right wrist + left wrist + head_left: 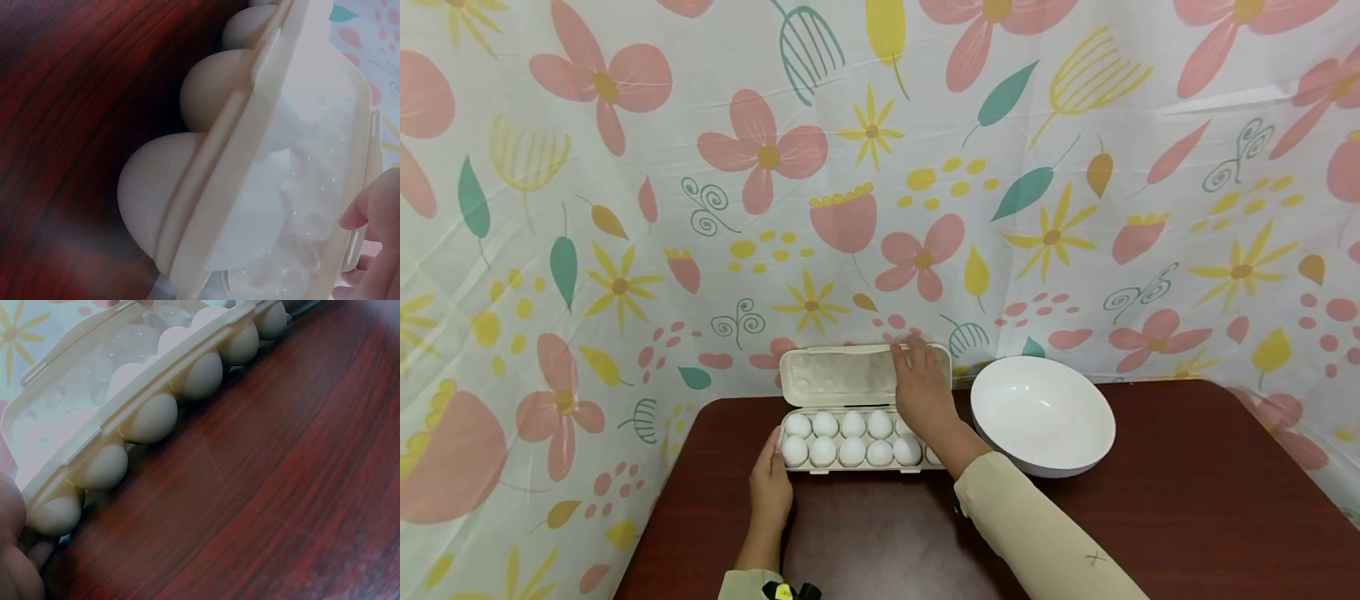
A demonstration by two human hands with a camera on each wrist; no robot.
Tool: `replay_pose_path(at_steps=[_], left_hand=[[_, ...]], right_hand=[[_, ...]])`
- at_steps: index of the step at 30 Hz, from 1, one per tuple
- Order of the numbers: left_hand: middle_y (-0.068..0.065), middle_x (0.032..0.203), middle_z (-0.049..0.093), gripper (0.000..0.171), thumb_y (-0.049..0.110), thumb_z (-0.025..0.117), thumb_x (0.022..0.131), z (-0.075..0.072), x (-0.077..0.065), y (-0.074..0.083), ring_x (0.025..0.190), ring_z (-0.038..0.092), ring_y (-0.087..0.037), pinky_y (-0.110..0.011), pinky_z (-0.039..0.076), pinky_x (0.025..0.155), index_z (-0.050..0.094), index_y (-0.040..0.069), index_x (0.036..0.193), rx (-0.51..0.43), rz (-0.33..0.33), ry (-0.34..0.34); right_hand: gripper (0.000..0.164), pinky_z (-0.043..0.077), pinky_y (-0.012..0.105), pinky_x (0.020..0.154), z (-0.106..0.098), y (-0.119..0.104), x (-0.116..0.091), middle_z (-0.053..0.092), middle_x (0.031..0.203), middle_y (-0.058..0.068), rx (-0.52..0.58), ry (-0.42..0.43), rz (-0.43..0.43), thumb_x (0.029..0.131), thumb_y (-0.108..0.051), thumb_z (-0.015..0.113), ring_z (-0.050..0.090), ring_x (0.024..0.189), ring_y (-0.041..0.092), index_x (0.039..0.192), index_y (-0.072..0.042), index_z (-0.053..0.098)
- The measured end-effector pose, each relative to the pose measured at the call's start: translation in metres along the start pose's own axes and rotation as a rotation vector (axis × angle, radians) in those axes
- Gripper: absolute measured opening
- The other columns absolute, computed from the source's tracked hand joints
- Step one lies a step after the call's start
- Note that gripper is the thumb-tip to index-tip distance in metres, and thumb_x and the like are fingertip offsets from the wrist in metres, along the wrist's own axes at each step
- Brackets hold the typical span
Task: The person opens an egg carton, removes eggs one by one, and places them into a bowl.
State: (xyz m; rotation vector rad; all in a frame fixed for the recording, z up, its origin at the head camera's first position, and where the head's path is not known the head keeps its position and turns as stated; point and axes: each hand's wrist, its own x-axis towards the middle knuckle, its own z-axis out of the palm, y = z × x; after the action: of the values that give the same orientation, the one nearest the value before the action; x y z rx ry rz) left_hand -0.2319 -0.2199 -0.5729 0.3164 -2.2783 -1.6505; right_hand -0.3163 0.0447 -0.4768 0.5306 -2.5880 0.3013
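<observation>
A cream egg carton (842,472) lies with its lid (835,379) raised against the cloth behind it. White eggs (852,451) fill two rows in its base; those at the right end are partly hidden by my right arm. At the carton's left end, my left hand (771,490) grips the side, and in the left wrist view a finger (42,552) reaches below the rim. My right hand (922,387) holds the lid's upper edge near its right end. Its fingertips (355,215) bend over that edge in the right wrist view.
To the right of the carton stands a large white bowl (1043,408), close to my right forearm. Everything rests on a dark red-brown wooden table (1210,475). A floral cloth (880,183) hangs behind the table's far edge.
</observation>
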Motion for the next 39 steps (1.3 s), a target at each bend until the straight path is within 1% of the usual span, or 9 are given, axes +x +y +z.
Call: replay_pose_path(at_steps=[6, 10, 15, 22, 31, 35, 39], left_hand=[[-0.022, 0.157, 0.042, 0.045, 0.008, 0.034, 0.108, 0.000, 0.000, 0.000, 0.149, 0.034, -0.038, -0.055, 0.028, 0.122, 0.043, 0.003, 0.152, -0.009, 0.016, 0.008], [-0.022, 0.156, 0.043, 0.044, 0.009, 0.035, 0.108, 0.001, 0.000, -0.001, 0.148, 0.035, -0.039, -0.055, 0.028, 0.122, 0.045, 0.002, 0.150, -0.021, 0.022, 0.028], [-0.023, 0.153, 0.046, 0.042, 0.009, 0.037, 0.107, 0.003, -0.002, 0.000, 0.146, 0.037, -0.038, -0.054, 0.029, 0.121, 0.048, 0.001, 0.147, -0.045, 0.028, 0.061], [-0.023, 0.151, 0.048, 0.041, 0.013, 0.040, 0.108, 0.004, -0.003, 0.001, 0.144, 0.040, -0.038, -0.054, 0.031, 0.119, 0.051, 0.002, 0.145, -0.032, 0.032, 0.094], [-0.023, 0.146, 0.050, 0.041, 0.018, 0.039, 0.109, 0.005, -0.003, 0.004, 0.140, 0.043, -0.040, -0.057, 0.034, 0.114, 0.051, 0.003, 0.145, -0.012, 0.035, 0.107], [-0.022, 0.142, 0.053, 0.040, 0.019, 0.043, 0.108, 0.005, -0.005, 0.006, 0.136, 0.047, -0.039, -0.057, 0.037, 0.111, 0.054, 0.005, 0.144, -0.003, 0.020, 0.131], [-0.021, 0.137, 0.056, 0.039, 0.020, 0.047, 0.107, 0.005, -0.006, 0.007, 0.131, 0.051, -0.038, -0.055, 0.040, 0.107, 0.056, 0.005, 0.142, 0.005, 0.028, 0.153]], right_hand=[[0.058, 0.028, 0.059, 0.121, -0.005, 0.002, -0.003, 0.039, 0.148, 0.023, 0.039, 0.028, -0.017, 0.092, -0.002, 0.055, 0.040, 0.140, 0.039, 0.149, -0.003, 0.043], [0.058, 0.032, 0.058, 0.119, -0.006, 0.004, -0.006, 0.044, 0.147, 0.023, 0.037, 0.098, -0.040, 0.090, -0.001, 0.054, 0.042, 0.139, 0.037, 0.147, 0.000, 0.046], [0.054, 0.035, 0.056, 0.116, -0.006, 0.005, -0.011, 0.050, 0.144, 0.023, 0.044, 0.176, -0.067, 0.090, -0.003, 0.054, 0.045, 0.137, 0.036, 0.143, 0.001, 0.050], [0.051, 0.035, 0.058, 0.117, -0.010, 0.007, -0.015, 0.050, 0.144, 0.020, 0.112, 0.194, -0.076, 0.091, -0.004, 0.057, 0.045, 0.138, 0.036, 0.141, 0.001, 0.053], [0.050, 0.037, 0.060, 0.114, -0.012, 0.011, -0.018, 0.054, 0.139, 0.024, 0.124, 0.229, -0.071, 0.091, -0.004, 0.062, 0.051, 0.133, 0.040, 0.140, 0.001, 0.055], [0.050, 0.036, 0.060, 0.114, -0.013, 0.011, -0.020, 0.055, 0.136, 0.024, 0.129, 0.231, -0.067, 0.090, -0.004, 0.065, 0.052, 0.130, 0.040, 0.139, 0.001, 0.056], [0.048, 0.036, 0.061, 0.114, -0.015, 0.011, -0.021, 0.056, 0.135, 0.024, 0.141, 0.228, -0.066, 0.090, -0.004, 0.066, 0.051, 0.129, 0.039, 0.137, 0.000, 0.057]])
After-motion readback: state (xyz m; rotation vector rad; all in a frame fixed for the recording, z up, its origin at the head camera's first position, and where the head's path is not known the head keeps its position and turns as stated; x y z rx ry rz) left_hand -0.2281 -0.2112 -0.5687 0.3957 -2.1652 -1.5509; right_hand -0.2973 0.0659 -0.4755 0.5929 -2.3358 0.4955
